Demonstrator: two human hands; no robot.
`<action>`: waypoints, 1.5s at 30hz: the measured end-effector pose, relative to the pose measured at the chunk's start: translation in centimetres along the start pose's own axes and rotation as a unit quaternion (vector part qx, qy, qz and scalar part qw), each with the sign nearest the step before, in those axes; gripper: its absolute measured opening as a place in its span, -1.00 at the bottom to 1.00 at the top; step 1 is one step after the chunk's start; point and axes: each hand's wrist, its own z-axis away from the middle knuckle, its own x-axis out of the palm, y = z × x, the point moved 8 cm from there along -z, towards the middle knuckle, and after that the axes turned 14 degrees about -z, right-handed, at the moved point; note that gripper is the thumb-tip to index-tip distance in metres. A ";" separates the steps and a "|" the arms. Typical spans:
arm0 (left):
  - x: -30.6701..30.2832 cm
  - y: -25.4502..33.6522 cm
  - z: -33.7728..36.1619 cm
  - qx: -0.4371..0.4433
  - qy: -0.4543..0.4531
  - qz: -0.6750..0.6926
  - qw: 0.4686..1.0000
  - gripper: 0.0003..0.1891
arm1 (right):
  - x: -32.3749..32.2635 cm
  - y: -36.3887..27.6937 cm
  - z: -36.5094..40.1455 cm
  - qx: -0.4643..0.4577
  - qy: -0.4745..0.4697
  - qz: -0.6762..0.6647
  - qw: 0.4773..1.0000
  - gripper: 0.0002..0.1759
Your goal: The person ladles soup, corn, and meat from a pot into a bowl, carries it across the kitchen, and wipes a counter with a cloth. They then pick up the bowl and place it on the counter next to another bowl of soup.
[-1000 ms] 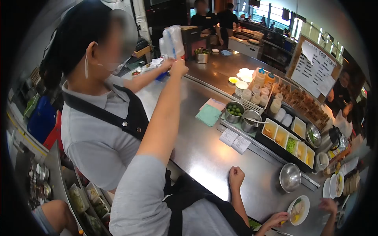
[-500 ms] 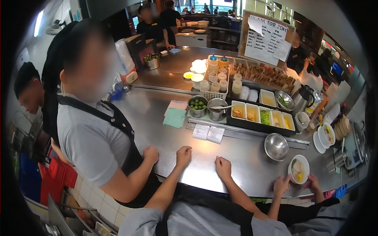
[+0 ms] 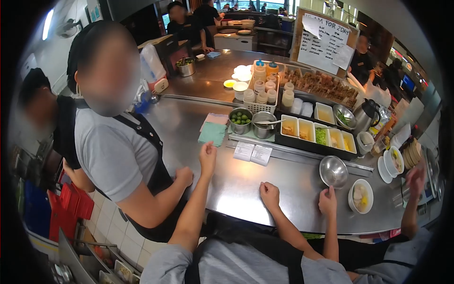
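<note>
My left hand (image 3: 207, 160) is held over the steel counter (image 3: 189, 124), just below the folded green cloth (image 3: 212, 135), with its fingers curled together. A pink cloth (image 3: 215, 120) shows behind the green one. My right hand (image 3: 270, 195) rests as a loose fist near the counter's front edge, with nothing visible in it. Two printed slips (image 3: 252, 153) lie ahead, between and beyond my hands. To the right, a co-worker's hand (image 3: 327, 202) is close to a steel mixing bowl (image 3: 334, 172); a white bowl of soup (image 3: 360, 196) stands beside it.
A person (image 3: 118, 156) stands close on my left, a fist on the counter. Ahead are a pot of green limes (image 3: 240, 120), a steel pot with a ladle (image 3: 263, 126), food tubs (image 3: 305, 130) and squeeze bottles (image 3: 260, 87). The co-worker's other hand (image 3: 416, 179) is raised at right.
My left hand has moved forward and left toward the green cloth. My right hand stays nearly still. The co-worker has let go of the soup bowl, hands now apart.
</note>
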 end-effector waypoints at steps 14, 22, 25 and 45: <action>-7.3 8.0 -6.0 0.069 0.129 -0.040 0.988 -0.66 | -0.1 0.1 -0.2 0.011 0.008 -0.011 1.000 -0.69; -6.9 7.3 -7.5 0.032 0.114 -0.041 0.992 -0.63 | -0.1 0.2 -0.2 -0.003 0.013 -0.017 1.000 -0.69; -7.3 7.9 -7.7 0.025 0.161 -0.077 0.984 -0.61 | -0.3 0.0 -0.2 -0.005 0.014 -0.019 1.000 -0.69; -8.1 5.4 -10.5 0.008 0.236 -0.232 0.944 -0.57 | -0.2 0.0 -0.4 0.004 0.004 -0.015 1.000 -0.70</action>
